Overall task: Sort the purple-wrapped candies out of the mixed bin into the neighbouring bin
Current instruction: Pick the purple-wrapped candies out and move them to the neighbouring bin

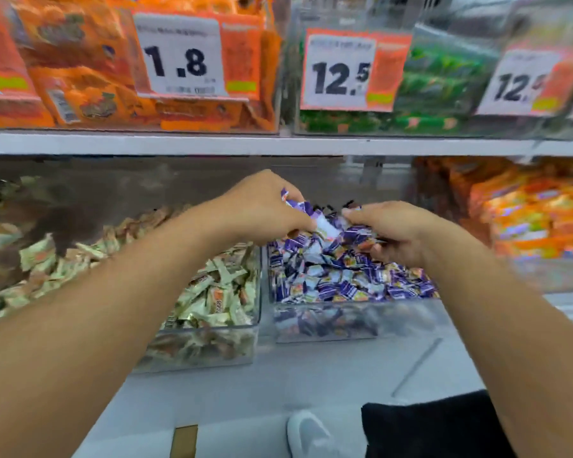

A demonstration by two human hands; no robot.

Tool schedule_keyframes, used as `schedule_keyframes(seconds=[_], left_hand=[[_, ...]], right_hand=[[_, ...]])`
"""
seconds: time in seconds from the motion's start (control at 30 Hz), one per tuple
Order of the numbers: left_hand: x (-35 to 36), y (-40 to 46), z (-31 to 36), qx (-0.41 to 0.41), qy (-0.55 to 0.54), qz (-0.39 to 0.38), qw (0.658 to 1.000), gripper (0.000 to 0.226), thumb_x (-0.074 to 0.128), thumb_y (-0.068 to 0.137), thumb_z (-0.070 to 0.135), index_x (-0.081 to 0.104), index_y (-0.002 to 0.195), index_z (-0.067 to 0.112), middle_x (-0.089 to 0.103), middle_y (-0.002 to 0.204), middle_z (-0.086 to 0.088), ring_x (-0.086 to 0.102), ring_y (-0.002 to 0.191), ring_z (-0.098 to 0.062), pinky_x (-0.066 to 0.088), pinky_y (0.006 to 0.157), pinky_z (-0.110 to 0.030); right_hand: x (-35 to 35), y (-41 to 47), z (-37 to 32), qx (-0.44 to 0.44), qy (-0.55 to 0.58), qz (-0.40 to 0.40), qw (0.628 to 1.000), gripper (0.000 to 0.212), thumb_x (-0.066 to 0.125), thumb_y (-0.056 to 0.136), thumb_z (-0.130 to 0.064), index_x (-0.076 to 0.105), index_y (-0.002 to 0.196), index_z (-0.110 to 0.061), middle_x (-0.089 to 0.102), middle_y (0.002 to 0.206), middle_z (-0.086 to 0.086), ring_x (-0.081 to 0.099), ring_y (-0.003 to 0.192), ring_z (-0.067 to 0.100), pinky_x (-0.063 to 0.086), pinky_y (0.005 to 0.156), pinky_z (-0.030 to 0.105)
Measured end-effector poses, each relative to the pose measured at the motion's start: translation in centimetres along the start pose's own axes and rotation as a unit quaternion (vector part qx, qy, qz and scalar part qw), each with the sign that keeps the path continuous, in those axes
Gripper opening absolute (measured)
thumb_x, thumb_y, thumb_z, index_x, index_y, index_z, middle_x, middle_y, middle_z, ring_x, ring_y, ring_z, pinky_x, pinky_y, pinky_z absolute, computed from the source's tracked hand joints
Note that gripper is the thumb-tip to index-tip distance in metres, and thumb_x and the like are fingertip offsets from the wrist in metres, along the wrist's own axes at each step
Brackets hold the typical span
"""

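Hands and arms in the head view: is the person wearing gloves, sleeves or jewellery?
No. The left hand and right hand are bare, with no gloves, rings or watch visible. Both forearms are uncovered right to the picture's edge, so no sleeve shows. Lower down, a dark garment and a white shoe appear.

At twelve o'clock we see a white shelf edge (pixel 278 145) running across. Above it, at eleven, orange snack packs (pixel 80 71) sit behind a price tag reading 1.8 (pixel 179 54); at one, green packets (pixel 444 77) sit beside a 12.5 tag (pixel 341 71). At three we find more orange packs (pixel 536 213). At six, a white shoe (pixel 308 434) rests on the pale floor (pixel 245 391) beside dark fabric (pixel 427 428).
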State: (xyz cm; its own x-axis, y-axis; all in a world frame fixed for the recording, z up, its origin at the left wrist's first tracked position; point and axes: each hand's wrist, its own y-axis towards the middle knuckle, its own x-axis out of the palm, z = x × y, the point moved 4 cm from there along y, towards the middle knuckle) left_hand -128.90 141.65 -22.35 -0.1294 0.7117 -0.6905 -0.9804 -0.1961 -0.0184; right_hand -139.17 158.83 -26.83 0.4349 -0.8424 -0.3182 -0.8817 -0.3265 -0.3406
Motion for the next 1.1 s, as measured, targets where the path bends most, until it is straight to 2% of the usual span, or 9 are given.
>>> schedule_keyframes(seconds=[0.1, 0.23, 0.43, 0.53, 0.6, 0.77, 0.87, 0.97, 1.1], left_hand=[[1.4, 3.1, 0.3, -0.030, 0.014, -0.011, 0.999, 0.025, 0.078, 0.085, 0.029, 0.075, 0.087, 0.005, 0.067, 0.065, -0.009, 0.048, 0.050, -0.017, 0.036, 0.042, -0.018], [2.9, 5.3, -0.1, -0.058, -0.016, -0.056, 0.997, 0.026, 0.075, 0.089, 0.022, 0.068, 0.102, 0.001, 0.073, 0.092, -0.024, 0.058, 0.064, -0.021, 0.050, 0.056, -0.027], [4.7, 6.2, -0.1, -0.022, -0.015, -0.079, 0.997, 0.035, 0.068, 0.090, 0.000, 0.064, 0.124, 0.008, 0.069, 0.110, -0.008, 0.065, 0.065, -0.010, 0.055, 0.059, -0.017], [4.9, 6.3, 0.1, 0.020, 0.029, -0.082, 0.996, 0.037, 0.065, 0.093, 0.002, 0.063, 0.128, 0.014, 0.068, 0.122, -0.001, 0.067, 0.093, -0.010, 0.054, 0.085, -0.026], [4.6, 6.2, 0.4, 0.042, 0.049, -0.067, 0.996, 0.034, 0.064, 0.094, 0.005, 0.065, 0.126, 0.018, 0.069, 0.120, 0.002, 0.065, 0.108, -0.013, 0.051, 0.098, -0.031], [3.0, 4.6, 0.8, 0.115, 0.148, 0.021, 0.982, 0.018, 0.064, 0.095, 0.015, 0.072, 0.111, 0.021, 0.071, 0.103, 0.008, 0.065, 0.097, -0.007, 0.048, 0.084, -0.018], [1.9, 3.3, 0.2, 0.143, 0.168, 0.060, 0.973, 0.018, 0.061, 0.096, 0.015, 0.072, 0.108, 0.024, 0.068, 0.097, 0.013, 0.062, 0.093, -0.003, 0.041, 0.077, -0.009], [0.7, 2.0, -0.7, 0.159, 0.191, 0.084, 0.965, 0.018, 0.062, 0.096, 0.019, 0.071, 0.110, 0.026, 0.067, 0.102, 0.015, 0.057, 0.097, 0.000, 0.036, 0.083, -0.013], [-1.2, 0.2, -2.9, 0.159, 0.187, 0.114, 0.963, 0.017, 0.065, 0.094, 0.023, 0.071, 0.109, 0.027, 0.068, 0.110, 0.013, 0.056, 0.102, -0.002, 0.043, 0.092, -0.025]], right_hand=[[-1.6, 0.8, 0.3, 0.016, 0.051, 0.000, 0.999, 0.022, 0.068, 0.095, -0.028, 0.061, 0.111, -0.015, 0.051, 0.123, 0.006, 0.061, 0.059, 0.015, 0.042, 0.037, 0.015], [-2.7, 1.2, 0.8, 0.014, 0.066, -0.031, 0.997, 0.030, 0.064, 0.097, -0.027, 0.062, 0.125, -0.015, 0.065, 0.107, 0.004, 0.071, 0.064, 0.016, 0.046, 0.037, 0.016], [-2.8, 2.0, 0.3, -0.014, 0.041, -0.010, 0.999, 0.024, 0.063, 0.098, -0.029, 0.065, 0.118, -0.016, 0.063, 0.097, 0.003, 0.054, 0.074, 0.012, 0.046, 0.040, 0.015], [-2.6, 1.9, -0.1, -0.021, 0.040, -0.013, 0.999, 0.024, 0.060, 0.100, -0.028, 0.060, 0.120, -0.015, 0.074, 0.096, 0.008, 0.057, 0.065, 0.008, 0.051, 0.043, 0.018], [-2.5, 1.8, -0.4, -0.028, 0.045, -0.013, 0.999, 0.025, 0.059, 0.101, -0.027, 0.058, 0.122, -0.014, 0.075, 0.100, 0.010, 0.063, 0.066, 0.006, 0.058, 0.052, 0.023], [-1.9, 1.8, -0.5, -0.099, -0.086, 0.000, 0.991, 0.017, 0.060, 0.100, -0.031, 0.068, 0.110, -0.020, 0.070, 0.097, -0.005, 0.059, 0.085, 0.004, 0.056, 0.071, 0.034], [-1.1, 1.7, -1.4, -0.218, -0.203, 0.007, 0.955, 0.023, 0.057, 0.101, -0.025, 0.071, 0.118, -0.017, 0.071, 0.106, -0.005, 0.066, 0.093, 0.014, 0.048, 0.081, 0.029], [1.8, 0.6, -1.2, -0.282, -0.328, -0.119, 0.894, 0.030, 0.056, 0.102, -0.029, 0.065, 0.130, -0.030, 0.061, 0.135, -0.008, 0.057, 0.119, 0.011, 0.043, 0.104, 0.032], [5.7, 0.8, 2.5, -0.173, -0.604, -0.293, 0.720, 0.049, 0.040, 0.106, -0.040, 0.031, 0.154, -0.039, 0.006, 0.166, -0.014, 0.003, 0.154, 0.017, 0.010, 0.124, 0.049]])
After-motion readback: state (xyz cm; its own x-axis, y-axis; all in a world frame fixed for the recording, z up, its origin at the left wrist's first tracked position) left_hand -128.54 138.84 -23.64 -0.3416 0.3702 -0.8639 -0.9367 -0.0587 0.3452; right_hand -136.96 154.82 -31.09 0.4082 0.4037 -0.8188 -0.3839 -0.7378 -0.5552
